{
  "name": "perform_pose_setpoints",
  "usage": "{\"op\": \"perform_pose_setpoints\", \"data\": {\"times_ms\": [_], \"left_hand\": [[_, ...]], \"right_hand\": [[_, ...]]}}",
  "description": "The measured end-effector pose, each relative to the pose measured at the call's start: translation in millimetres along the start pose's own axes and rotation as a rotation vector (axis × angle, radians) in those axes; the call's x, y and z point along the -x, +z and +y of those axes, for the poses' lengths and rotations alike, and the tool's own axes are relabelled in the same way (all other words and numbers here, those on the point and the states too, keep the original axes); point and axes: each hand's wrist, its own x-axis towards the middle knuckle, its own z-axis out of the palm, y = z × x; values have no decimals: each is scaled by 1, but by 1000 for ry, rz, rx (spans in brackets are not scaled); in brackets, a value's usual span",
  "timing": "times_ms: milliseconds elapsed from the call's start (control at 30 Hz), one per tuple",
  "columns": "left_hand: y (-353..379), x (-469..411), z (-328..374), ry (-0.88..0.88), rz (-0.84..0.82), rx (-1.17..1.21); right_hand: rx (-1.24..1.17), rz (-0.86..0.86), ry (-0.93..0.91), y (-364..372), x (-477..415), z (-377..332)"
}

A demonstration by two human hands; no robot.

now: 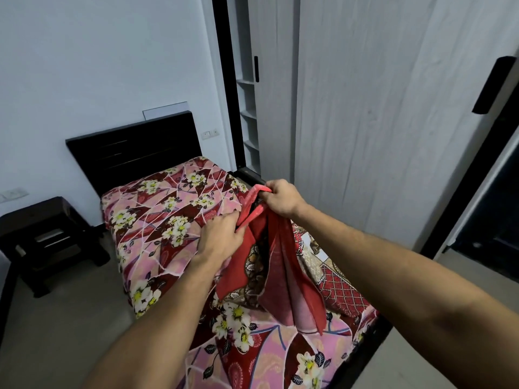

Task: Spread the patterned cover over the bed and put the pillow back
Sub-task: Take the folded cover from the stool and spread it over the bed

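Patterned cover (269,279) — red, bunched, hangs mid-frame above the floral-sheeted bed (157,214) | left hand (222,240) grips a fold, right hand (283,199) pinches the top edge | step: unfolding | next — find corners, cast toward headboard (134,147), upper left | pillow unseen

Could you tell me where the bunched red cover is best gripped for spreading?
Probably grip the red cover along its top hem from above, hands apart: the right hand pinches one raised end, the left hand holds lower folds, the rest hangs bunched.
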Motion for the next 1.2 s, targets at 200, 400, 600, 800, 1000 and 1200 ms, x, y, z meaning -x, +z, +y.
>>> {"op": "perform_pose_setpoints", "data": {"times_ms": [200,400,600,800,1000,1200], "left_hand": [[-17,-13,-2,83,-86,-15],[-52,-35,-34,175,-148,-164],[-64,-47,-51,218,-140,-313],[-63,-50,-48,-64,-100,-303],[-56,-78,-8,-601,241,164],[-83,-97,-27,-632,-548,51]], "right_hand": [[-128,-9,47,-2,2,32],[357,-302,-52,-22,5,39],[770,-154,-55,-24,-8,26],[328,12,8,-42,-42,16],[266,217,-259,-80,-64,-35],[582,346,-541,-138,-88,-72]]}}
